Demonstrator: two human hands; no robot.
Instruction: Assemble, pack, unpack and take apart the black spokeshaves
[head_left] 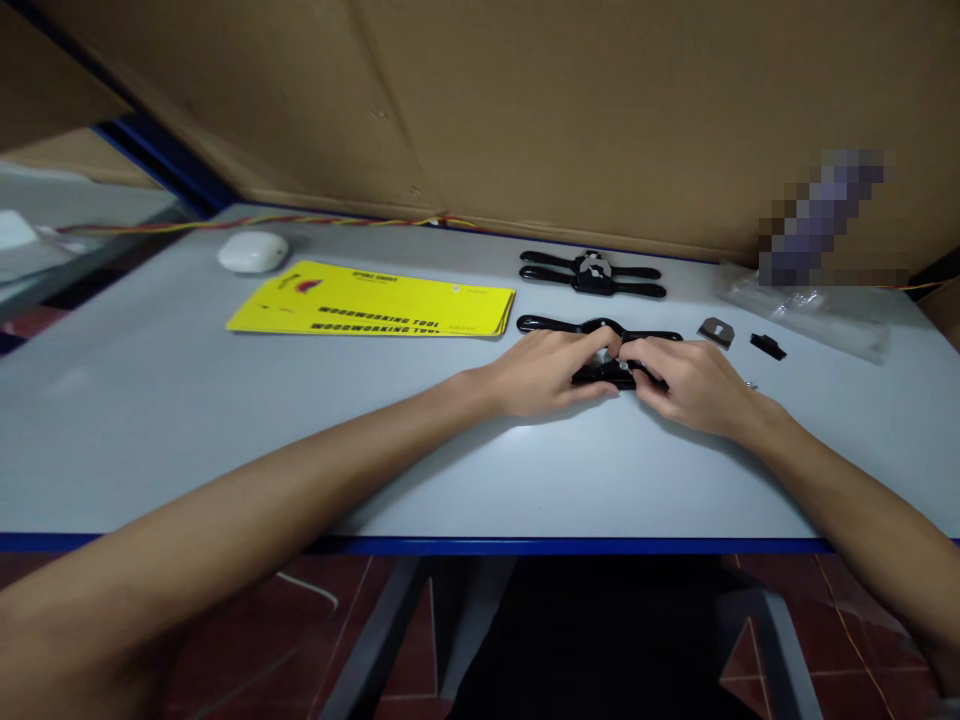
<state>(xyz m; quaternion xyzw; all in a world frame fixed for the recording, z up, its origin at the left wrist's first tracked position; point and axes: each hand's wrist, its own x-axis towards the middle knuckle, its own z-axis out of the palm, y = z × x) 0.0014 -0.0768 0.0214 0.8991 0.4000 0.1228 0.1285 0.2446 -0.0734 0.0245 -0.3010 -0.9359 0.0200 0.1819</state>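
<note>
A black spokeshave [606,375] lies near the middle of the table, its centre between my two hands. My left hand [546,368] grips its left part, with thumb in front and fingertips over the middle. From the right, my right hand [691,385] closes on the other side, index finger and thumb bent at the centre, where small silvery parts show. Both hands cover its handles. Just behind them is another black spokeshave [551,324], partly hidden. A grey blade [717,332] with a slot and a small black cap piece [768,346] lie right of it.
Two more spokeshaves [592,282] lie farther back. Yellow cards [375,302] printed "WOODWORKING TOOL" and a white rounded case [252,252] are at left. Clear plastic bags [840,325] lie back right, beside a blurred-out object. Tiny metal bits [752,385] sit by my right wrist. Cardboard [570,110] walls the back.
</note>
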